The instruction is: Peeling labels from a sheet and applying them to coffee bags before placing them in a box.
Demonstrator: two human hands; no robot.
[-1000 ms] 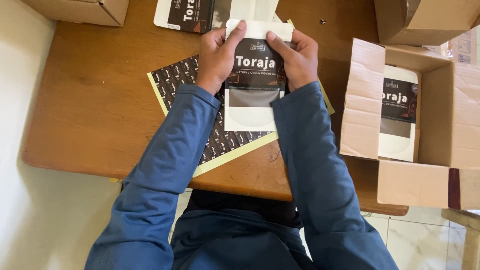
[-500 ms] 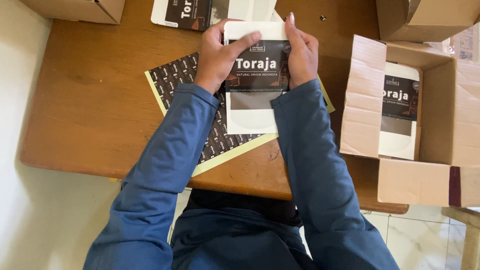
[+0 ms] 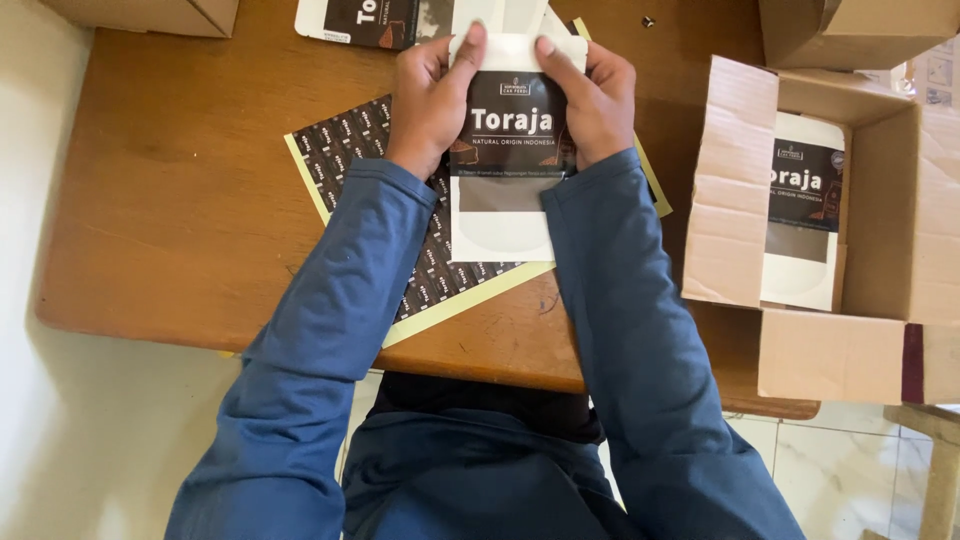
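Over the wooden table (image 3: 180, 200), both hands (image 3: 435, 100) grip a white, dark-labelled pouch (image 3: 505, 170).

Both hands on one white pouch with a dark label, over the far edge of the wooden table (image 3: 170, 200).

Left hand (image 3: 432, 100) and right hand (image 3: 598, 100) grip the white pouch (image 3: 503, 190) by its upper sides, thumbs on the top strip. Under it lies a dark patterned sheet (image 3: 360, 150) with yellow border. Open cardboard box (image 3: 850, 340) at the right edge holds a second pouch (image 3: 803, 225). Another pouch (image 3: 365, 20) lies flat at the far edge.
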